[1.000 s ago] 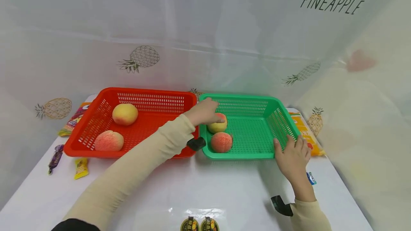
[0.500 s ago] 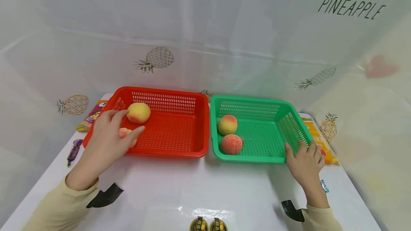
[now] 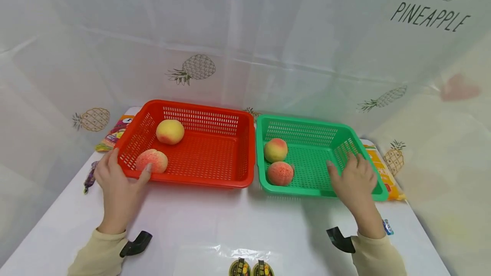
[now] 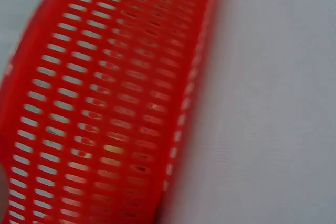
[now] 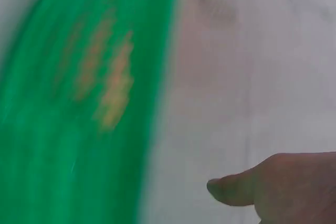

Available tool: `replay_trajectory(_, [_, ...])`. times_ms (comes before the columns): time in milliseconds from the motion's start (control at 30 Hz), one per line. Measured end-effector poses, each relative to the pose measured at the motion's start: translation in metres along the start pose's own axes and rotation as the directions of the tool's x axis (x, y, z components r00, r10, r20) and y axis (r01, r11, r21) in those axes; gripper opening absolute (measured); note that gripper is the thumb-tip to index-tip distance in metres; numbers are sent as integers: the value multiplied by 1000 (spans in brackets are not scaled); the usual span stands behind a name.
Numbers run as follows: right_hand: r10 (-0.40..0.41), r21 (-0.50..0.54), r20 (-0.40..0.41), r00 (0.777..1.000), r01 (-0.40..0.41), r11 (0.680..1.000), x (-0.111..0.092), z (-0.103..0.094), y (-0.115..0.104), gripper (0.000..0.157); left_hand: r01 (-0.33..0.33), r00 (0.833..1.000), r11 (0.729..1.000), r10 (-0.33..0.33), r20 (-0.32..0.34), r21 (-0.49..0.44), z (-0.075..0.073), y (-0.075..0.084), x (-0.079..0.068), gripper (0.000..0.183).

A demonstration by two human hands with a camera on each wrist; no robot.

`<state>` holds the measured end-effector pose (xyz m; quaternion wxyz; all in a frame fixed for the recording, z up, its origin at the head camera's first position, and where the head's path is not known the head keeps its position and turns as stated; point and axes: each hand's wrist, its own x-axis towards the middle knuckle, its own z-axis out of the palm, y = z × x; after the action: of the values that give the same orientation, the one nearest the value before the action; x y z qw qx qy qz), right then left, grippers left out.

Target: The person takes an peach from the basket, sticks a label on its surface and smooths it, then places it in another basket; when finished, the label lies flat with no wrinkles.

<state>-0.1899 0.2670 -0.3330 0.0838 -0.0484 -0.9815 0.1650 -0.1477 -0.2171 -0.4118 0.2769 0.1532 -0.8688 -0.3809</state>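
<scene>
Two peach-like fruits, a yellow peach (image 3: pixel 170 131) and a pink peach (image 3: pixel 151 161), lie at the left end of the red plastic basket (image 3: pixel 215 181). My left hand (image 3: pixel 119 188) touches that basket's front-left corner, fingers along its left end and thumb by the front rim. Perforated red wall fills much of the left wrist view. The green basket (image 3: pixel 307 191) holds a yellow-red peach (image 3: pixel 275 150) and a coral peach (image 3: pixel 280 173) at its left. Over its front-right corner is my right hand (image 3: pixel 354 182), fingers loosely bent, holding nothing. Its thumb (image 5: pixel 233 188) is apart from the blurred green wall.
Snack packets flank the baskets: a colourful one (image 3: pixel 115 133) at left, an orange one (image 3: pixel 383 171) at right. A purple-wrapped candy (image 3: pixel 90 178) and a small blue packet (image 3: pixel 388 227) lie on the white table (image 3: pixel 215 220). Two round labels (image 3: pixel 251 268) sit at the front.
My left hand has gone from the green basket's peach over to the red basket's left corner. That corner has shifted inward. My right hand has risen slightly from the green rim.
</scene>
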Motion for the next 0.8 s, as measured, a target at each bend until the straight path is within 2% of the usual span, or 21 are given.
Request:
replay_trajectory(67, [-107, 28, -31, 994, 108, 994, 3, 0, -37, 70, 4, 998, 999, -7, -60, -39, 4, -4, -2, 86])
replay_trajectory(133, [-218, 67, -28, 976, 219, 973, 8, 1, -76, 64, -19, 993, 998, 11, -119, -65, 8, -8, -4, 85])
replay_trajectory(200, [-328, 112, 5, 945, 326, 939, 16, 5, -113, 59, -50, 987, 995, 35, -159, -88, 11, -11, -5, 84])
replay_trajectory(267, [-402, 168, 76, 912, 386, 907, 26, 7, -147, 53, -74, 982, 991, 53, -179, -111, 13, -12, -6, 82])
replay_trajectory(333, [-452, 228, 174, 875, 410, 883, 39, 13, -180, 48, -68, 982, 990, 44, -182, -125, 15, -11, -7, 81])
replay_trajectory(367, [-477, 264, 227, 849, 418, 869, 47, 17, -196, 46, -52, 984, 990, 28, -177, -132, 15, -10, -7, 81])
replay_trajectory(533, [-520, 342, 440, 732, 399, 851, 84, 57, -270, 37, 39, 986, 983, -67, -151, -181, 12, -8, -11, 78])
replay_trajectory(667, [-498, 319, 537, 681, 383, 867, 104, 94, -309, 34, 67, 988, 974, -96, -123, -217, 13, -7, -15, 79])
replay_trajectory(800, [-503, 314, 580, 641, 394, 864, 120, 122, -330, 33, 43, 989, 974, -73, -127, -223, 17, -5, -15, 79])
